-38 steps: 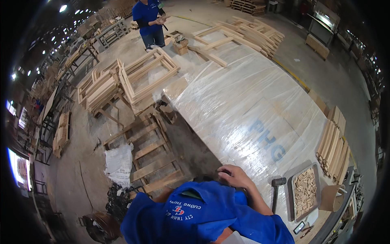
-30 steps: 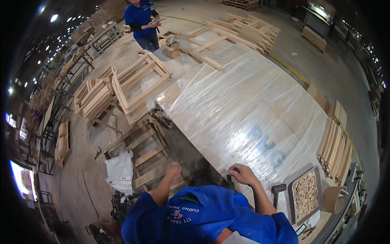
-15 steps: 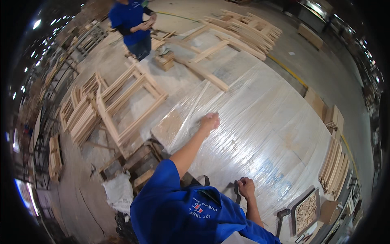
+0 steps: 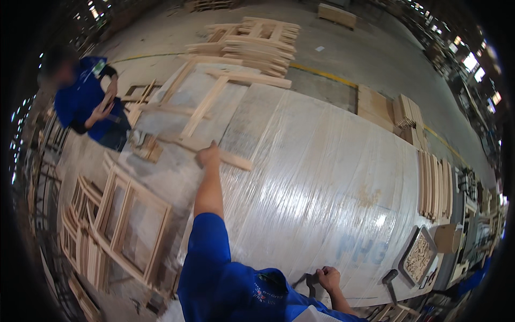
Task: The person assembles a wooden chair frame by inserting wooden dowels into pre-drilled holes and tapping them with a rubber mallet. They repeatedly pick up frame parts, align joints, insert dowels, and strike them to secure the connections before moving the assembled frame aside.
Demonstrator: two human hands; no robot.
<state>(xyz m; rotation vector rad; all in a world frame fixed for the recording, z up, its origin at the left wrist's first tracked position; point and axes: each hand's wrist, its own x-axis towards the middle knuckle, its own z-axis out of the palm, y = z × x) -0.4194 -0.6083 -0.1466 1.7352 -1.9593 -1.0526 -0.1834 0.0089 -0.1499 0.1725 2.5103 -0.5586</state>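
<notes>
My left hand (image 4: 208, 155) reaches far across the table, its fingers closed over the long rail of a pale wooden frame (image 4: 201, 110). That frame lies flat at the far left of the plastic-covered table (image 4: 322, 177). Close to my body, my right hand (image 4: 328, 278) rests at the near edge with its fingers curled in. A dark strap-like piece (image 4: 308, 282) shows right beside it; what the right fingers hold, if anything, is hidden.
Stacked wooden frames (image 4: 260, 45) stand beyond the table; more frames (image 4: 115, 225) lean at the left. A co-worker (image 4: 88, 102) stands far left, hands together. Near right are a tray of small wooden pieces (image 4: 418, 257), a dark hammer-like tool (image 4: 391, 284) and stacked slats (image 4: 434, 185).
My left hand has moved from the plastic-covered surface out to the frame's rail. The view has swung to the right. My right hand stays at the near edge.
</notes>
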